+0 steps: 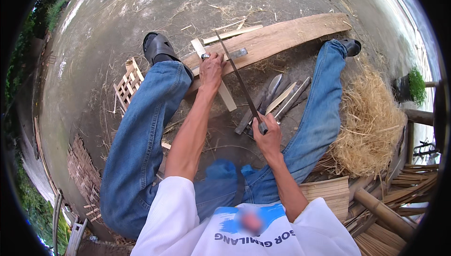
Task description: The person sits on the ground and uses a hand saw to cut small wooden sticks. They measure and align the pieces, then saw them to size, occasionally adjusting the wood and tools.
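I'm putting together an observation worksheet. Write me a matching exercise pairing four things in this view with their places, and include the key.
Things
1. Long-bladed tool
2. Straw-like heap
3. Left hand
4. Woven lattice piece

Places
A. Over the wide brown plank
B. On the ground to the left of the left leg
C. Gripped in the right hand
D. To the right of the right leg

Right pairs: 1-C, 2-D, 3-A, 4-B.
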The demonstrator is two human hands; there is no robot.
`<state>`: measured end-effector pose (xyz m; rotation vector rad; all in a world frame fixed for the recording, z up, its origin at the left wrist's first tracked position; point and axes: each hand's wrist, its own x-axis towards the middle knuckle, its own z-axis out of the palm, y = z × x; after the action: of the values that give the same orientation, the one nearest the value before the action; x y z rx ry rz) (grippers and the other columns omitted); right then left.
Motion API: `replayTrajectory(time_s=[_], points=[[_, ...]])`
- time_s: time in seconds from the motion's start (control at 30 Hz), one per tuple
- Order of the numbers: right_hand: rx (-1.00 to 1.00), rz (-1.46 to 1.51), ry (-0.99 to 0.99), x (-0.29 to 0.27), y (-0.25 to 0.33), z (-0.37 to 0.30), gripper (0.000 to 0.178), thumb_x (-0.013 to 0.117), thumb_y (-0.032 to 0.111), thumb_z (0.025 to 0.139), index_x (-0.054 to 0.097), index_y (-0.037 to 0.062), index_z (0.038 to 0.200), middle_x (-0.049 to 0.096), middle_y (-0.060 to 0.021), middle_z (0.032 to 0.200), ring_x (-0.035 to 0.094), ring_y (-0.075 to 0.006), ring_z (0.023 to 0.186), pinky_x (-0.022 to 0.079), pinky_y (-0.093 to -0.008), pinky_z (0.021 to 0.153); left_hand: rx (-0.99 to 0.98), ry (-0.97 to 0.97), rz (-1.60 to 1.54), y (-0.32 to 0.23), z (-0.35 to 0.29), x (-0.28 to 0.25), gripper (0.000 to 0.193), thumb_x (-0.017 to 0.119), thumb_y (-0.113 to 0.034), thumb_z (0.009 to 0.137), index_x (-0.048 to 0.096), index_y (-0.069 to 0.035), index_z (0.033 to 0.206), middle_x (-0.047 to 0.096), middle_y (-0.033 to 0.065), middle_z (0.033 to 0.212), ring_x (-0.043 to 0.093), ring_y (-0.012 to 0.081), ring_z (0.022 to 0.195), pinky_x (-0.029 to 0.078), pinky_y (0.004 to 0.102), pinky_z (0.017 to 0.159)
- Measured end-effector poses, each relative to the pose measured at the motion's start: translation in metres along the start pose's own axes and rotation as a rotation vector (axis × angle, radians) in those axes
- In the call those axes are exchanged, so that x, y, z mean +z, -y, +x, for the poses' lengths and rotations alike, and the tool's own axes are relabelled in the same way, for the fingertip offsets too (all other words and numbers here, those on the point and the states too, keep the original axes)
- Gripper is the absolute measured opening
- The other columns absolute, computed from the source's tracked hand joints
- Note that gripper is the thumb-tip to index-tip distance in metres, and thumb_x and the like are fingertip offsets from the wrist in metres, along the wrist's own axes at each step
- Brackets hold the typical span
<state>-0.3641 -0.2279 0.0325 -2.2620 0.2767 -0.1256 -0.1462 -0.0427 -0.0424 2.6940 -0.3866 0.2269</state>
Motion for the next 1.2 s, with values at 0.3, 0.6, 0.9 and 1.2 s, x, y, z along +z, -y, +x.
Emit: replayTrajectory(time_s=[0.3, 0.6, 0.9, 1.2], points=[[-0.006, -0.057, -0.021, 0.027, 0.026, 0.078, 0.029, 0.066, 0.024, 0.095, 0.074, 0.0139, 0.121, 0.058, -0.0118, 0.089, 0.064, -0.0356, 0.08, 0.049, -0.0462, 0.068, 0.004, 0.004, -0.026, -0.013, 0.002, -0.005, 0.02, 0.07, -0.023, 0.091, 0.066, -0.006, 0.102, 0.065, 0.0119, 0.099, 0.061, 0.0348, 0.105, 0.045, 0.0517, 0.09], [-0.053, -0.069, -0.042, 0.013, 0.006, 0.023, 0.031, 0.067, 0.022, 0.094, 0.075, 0.0161, 0.124, 0.053, -0.0089, 0.083, 0.064, -0.0272, 0.075, 0.049, -0.0414, 0.065, 0.008, -0.068, 0.027, -0.007, -0.002, -0.002, 0.02, 0.071, -0.023, 0.091, 0.066, -0.006, 0.099, 0.065, 0.0116, 0.098, 0.061, 0.0343, 0.106, 0.044, 0.0492, 0.091], [0.038, -0.007, 0.017, -0.013, -0.001, -0.025, 0.032, 0.067, 0.024, 0.095, 0.074, 0.017, 0.125, 0.055, -0.0097, 0.084, 0.064, -0.0318, 0.076, 0.049, -0.0435, 0.065, 0.052, -0.057, -0.001, 0.0, 0.002, -0.006, 0.015, 0.07, -0.018, 0.09, 0.066, -0.005, 0.097, 0.065, 0.0138, 0.093, 0.063, 0.035, 0.096, 0.044, 0.0489, 0.088], [-0.095, -0.085, -0.061, 0.032, 0.018, 0.071, 0.031, 0.065, 0.024, 0.097, 0.074, 0.0162, 0.125, 0.055, -0.0097, 0.083, 0.063, -0.0311, 0.075, 0.049, -0.0431, 0.064, 0.048, -0.031, 0.027, -0.009, -0.002, -0.007, 0.021, 0.069, -0.023, 0.092, 0.069, -0.007, 0.104, 0.067, 0.0137, 0.097, 0.063, 0.0362, 0.099, 0.047, 0.0488, 0.087]])
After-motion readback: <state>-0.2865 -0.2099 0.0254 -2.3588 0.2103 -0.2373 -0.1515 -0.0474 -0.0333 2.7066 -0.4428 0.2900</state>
